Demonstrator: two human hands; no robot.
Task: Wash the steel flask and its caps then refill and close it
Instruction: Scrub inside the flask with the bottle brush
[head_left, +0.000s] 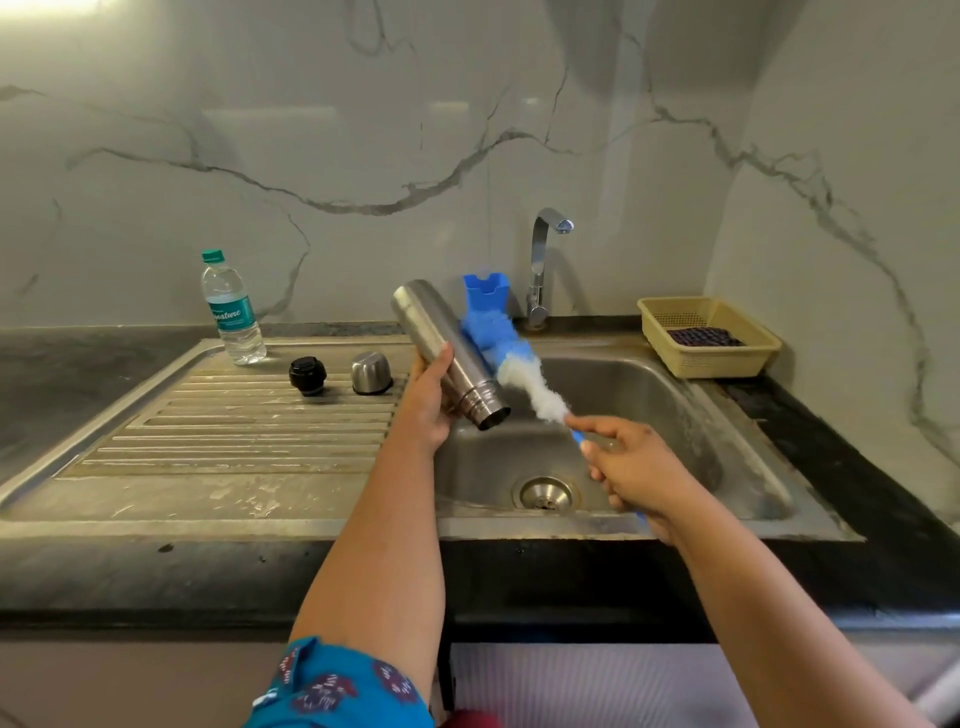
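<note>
On drainboard, bottle label reads "…nature".

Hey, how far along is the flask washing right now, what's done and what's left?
Done: both caps are off, the black inner cap and the steel cup cap standing on the drainboard.
In hand: the left hand holds the steel flask tilted mouth-down over the sink; the right hand holds the bottle brush just outside it.
Left: scrubbing, washing caps, refilling, closing.

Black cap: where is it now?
Head view: the black cap sits on the drainboard, left of the sink, between the water bottle and the steel cap.
</note>
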